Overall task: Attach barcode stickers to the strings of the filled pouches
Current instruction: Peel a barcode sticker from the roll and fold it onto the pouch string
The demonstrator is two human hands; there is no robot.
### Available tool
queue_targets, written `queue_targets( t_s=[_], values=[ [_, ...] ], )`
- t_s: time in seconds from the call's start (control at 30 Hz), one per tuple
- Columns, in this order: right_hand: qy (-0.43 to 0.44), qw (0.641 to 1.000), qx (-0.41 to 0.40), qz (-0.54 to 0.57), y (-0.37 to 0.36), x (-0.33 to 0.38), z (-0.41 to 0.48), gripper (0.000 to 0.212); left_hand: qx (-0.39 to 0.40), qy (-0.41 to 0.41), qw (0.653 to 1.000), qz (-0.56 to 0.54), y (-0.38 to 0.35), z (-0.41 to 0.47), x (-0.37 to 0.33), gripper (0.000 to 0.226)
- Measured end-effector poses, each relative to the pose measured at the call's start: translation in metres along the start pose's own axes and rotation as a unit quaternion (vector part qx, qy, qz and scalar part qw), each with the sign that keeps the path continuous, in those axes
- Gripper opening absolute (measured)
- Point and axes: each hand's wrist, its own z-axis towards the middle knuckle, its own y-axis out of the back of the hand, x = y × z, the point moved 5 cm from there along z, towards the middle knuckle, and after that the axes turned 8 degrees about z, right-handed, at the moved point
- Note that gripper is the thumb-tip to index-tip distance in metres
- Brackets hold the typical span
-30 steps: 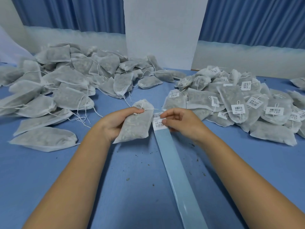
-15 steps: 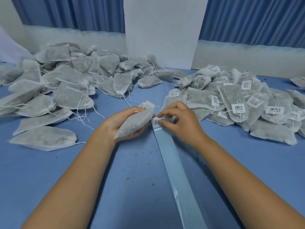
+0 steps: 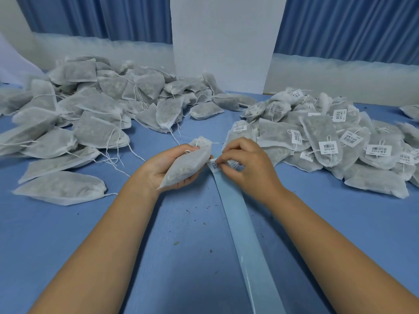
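**Asker:** What lay at the left?

**Describer:** A heap of unlabelled pouches [image 3: 90,114] sat on the blue table [image 3: 68,234]. Next came the person's left hand [image 3: 163,165], its fingers curled under and round one filled pouch [image 3: 188,165]. The pouch's long axis ran from near-left to far-right, with the gathered neck and string [image 3: 199,145] at the far end.

**Asker:** And the sticker?

**Describer:** The barcode sticker [image 3: 214,166] sat just right of the pouch's edge, at the far end of the pale backing strip [image 3: 240,214]. The right hand [image 3: 247,168] arched over it, fingertips pinching it, and was the nearer hand. The string lay up and to the left of those fingers. Whether the sticker had left the strip could not be told. A heap of labelled pouches [image 3: 328,141] lay at the right.

**Asker:** What had changed?

**Describer:** A second earlier the pouch had stood more upright, its broad face to the camera. It had since tipped flatter in the palm, and the right hand had rolled knuckles-up over the sticker.
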Motion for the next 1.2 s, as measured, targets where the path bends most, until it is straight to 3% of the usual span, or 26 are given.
queue_targets(
  t_s=[0.27, 0.57, 0.7, 0.8, 0.97, 1.07, 1.2],
  values=[
    [-0.096, 0.984, 0.021, 0.148, -0.002, 0.0, -0.001, 0.016, -0.019, -0.013, 0.998, 0.061, 0.003, 0.001, -0.001, 0.042],
    [-0.118, 0.952, 0.027, 0.282, 0.003, 0.002, 0.003, 0.026, -0.005, -0.016, 0.999, 0.031, 0.003, 0.0, -0.001, 0.028],
    [-0.155, 0.9, -0.045, 0.404, 0.011, -0.004, 0.007, 0.017, -0.014, -0.023, 0.998, 0.055, 0.002, -0.003, -0.002, 0.026],
    [-0.182, 0.874, -0.106, 0.437, 0.015, -0.013, 0.008, 0.016, -0.045, -0.028, 0.991, 0.119, 0.002, -0.006, -0.003, 0.02],
    [-0.213, 0.91, -0.084, 0.346, 0.008, -0.018, 0.005, 0.032, -0.09, -0.1, 0.947, 0.293, 0.004, -0.013, -0.012, 0.018],
    [-0.214, 0.925, -0.033, 0.312, 0.001, -0.015, 0.005, 0.049, -0.064, -0.122, 0.934, 0.329, -0.006, -0.018, -0.013, 0.013],
    [-0.176, 0.92, 0.002, 0.351, -0.004, -0.004, 0.005, 0.061, -0.028, -0.14, 0.915, 0.378, -0.022, -0.023, -0.008, 0.008]
  ],
)
